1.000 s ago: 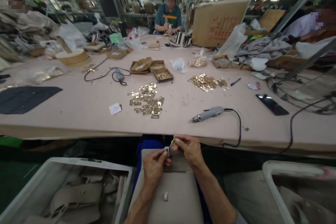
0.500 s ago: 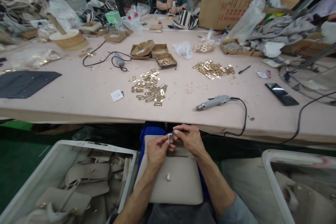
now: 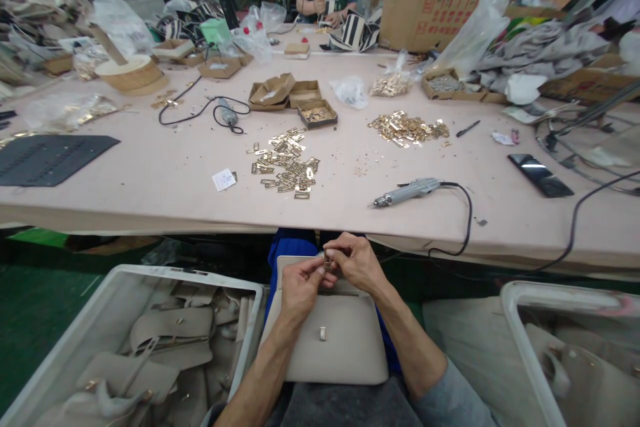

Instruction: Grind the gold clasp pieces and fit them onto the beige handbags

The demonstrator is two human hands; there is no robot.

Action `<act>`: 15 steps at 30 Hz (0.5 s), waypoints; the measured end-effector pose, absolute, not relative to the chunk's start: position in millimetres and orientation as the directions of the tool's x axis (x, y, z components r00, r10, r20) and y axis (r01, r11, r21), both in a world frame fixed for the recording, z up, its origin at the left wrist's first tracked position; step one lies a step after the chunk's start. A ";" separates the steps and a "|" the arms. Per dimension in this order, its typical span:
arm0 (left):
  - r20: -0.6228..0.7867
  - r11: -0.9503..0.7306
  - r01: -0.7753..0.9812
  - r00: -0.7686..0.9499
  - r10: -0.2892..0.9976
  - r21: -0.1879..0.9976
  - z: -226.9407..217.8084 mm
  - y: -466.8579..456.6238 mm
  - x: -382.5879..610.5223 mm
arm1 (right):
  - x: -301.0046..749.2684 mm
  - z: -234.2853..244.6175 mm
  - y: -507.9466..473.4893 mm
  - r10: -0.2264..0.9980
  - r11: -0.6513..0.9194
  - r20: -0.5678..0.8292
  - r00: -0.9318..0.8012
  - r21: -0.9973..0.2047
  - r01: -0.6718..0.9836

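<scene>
Two bare hands meet above a beige bag (image 3: 345, 347) lying on the wearer's lap. The right hand (image 3: 357, 261) is closed to a pinch around a small metal piece (image 3: 327, 260); the left hand (image 3: 301, 288) is narrowed at the same spot, seemingly gripping the bag's flap (image 3: 289, 262), though fingers hide the contact. A pale loop (image 3: 323, 333) already sits on the bag's front. The metal piece looks unfinished business: it is between fingertips, and whether it is seated cannot be told. Loose gold pieces (image 3: 287, 167) lie spread on the surface (image 3: 170, 163), and a powered screwdriver (image 3: 407, 192) rests there, unheld. Compared with a second ago, the view tips lower, and the metal piece, then tilted just beside the left fingertips, is now enclosed by both hands.
</scene>
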State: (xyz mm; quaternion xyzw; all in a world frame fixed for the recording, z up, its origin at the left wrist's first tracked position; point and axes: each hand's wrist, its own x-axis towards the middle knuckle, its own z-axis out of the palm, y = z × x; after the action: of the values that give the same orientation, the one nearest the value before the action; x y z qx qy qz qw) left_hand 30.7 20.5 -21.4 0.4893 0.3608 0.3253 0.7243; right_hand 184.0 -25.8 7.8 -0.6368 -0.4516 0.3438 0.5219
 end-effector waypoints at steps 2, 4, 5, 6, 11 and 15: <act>-0.210 0.322 -0.123 0.537 0.817 0.939 -23.0 20.5 30.6 | 185.3 8.1 -24.8 0.936 -0.051 0.032 0.351 -0.973 0.225; -0.213 0.332 -0.133 0.540 0.815 0.934 -25.5 20.6 30.5 | 186.7 7.5 -23.8 0.941 -0.062 0.014 0.339 -0.975 0.212; -0.212 0.333 -0.137 0.540 0.815 0.933 -26.6 20.8 30.5 | 187.4 6.7 -23.3 0.943 -0.068 0.002 0.332 -0.977 0.200; -0.210 0.332 -0.138 0.540 0.815 0.933 -27.5 20.9 30.5 | 188.1 5.7 -22.9 0.945 -0.074 -0.009 0.326 -0.979 0.189; -0.202 0.323 -0.132 0.549 0.811 0.937 -26.6 22.3 31.0 | 190.2 -0.5 -22.5 0.958 -0.099 -0.065 0.280 -0.989 0.111; -0.203 0.318 -0.123 0.548 0.812 0.940 -24.7 23.3 31.3 | 188.8 -1.4 -23.4 0.953 -0.100 -0.065 0.296 -0.990 0.103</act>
State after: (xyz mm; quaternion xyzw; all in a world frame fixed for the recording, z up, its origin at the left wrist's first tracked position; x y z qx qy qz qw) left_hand 31.3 23.3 -24.7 0.4887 0.3522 0.3196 0.7314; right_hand 188.8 -23.4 -1.4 -0.6172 -0.4279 0.4109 0.5169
